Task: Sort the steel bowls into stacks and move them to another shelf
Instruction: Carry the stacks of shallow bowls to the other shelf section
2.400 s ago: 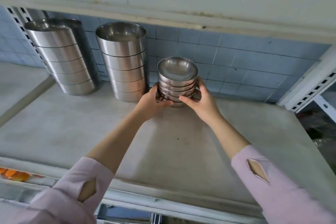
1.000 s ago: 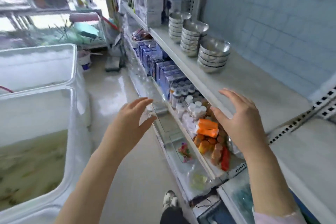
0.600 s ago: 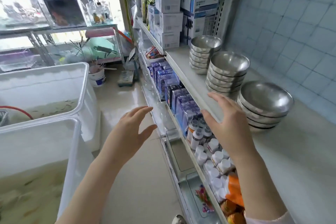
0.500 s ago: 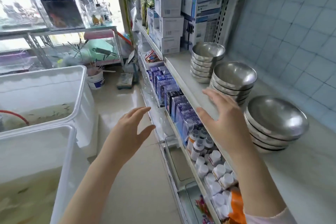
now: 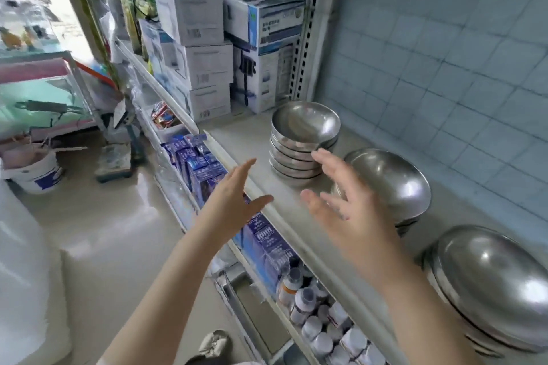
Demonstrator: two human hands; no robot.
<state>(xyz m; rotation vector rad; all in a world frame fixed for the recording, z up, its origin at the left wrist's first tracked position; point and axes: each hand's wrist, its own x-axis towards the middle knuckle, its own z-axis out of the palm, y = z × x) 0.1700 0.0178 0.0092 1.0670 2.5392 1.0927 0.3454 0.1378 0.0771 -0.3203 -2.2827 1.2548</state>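
Three bowl stacks (image 5: 296,157) line the shelf (image 5: 237,133) against blue tiles (image 5: 444,68); left hand (image 5: 234,201), right hand (image 5: 355,216) fingers (image 5: 332,166) splayed.

Shows gleaming, smooth steel in all three bowl piles: far stack (image 5: 305,139), middle stack (image 5: 391,184), near stack (image 5: 489,284), each with mirror-bright highlights. Looks matt, pale and slightly scuffed across the shelf (image 5: 246,139). Reads as matt white cardboard on the boxes (image 5: 201,18), glossier printed card on the blue cartons (image 5: 267,243). Smooth white plastic for the small bottles (image 5: 314,326) and the bucket (image 5: 35,175). Faint sheen on the wall tiles (image 5: 444,68); glossy, reflective floor (image 5: 112,216).
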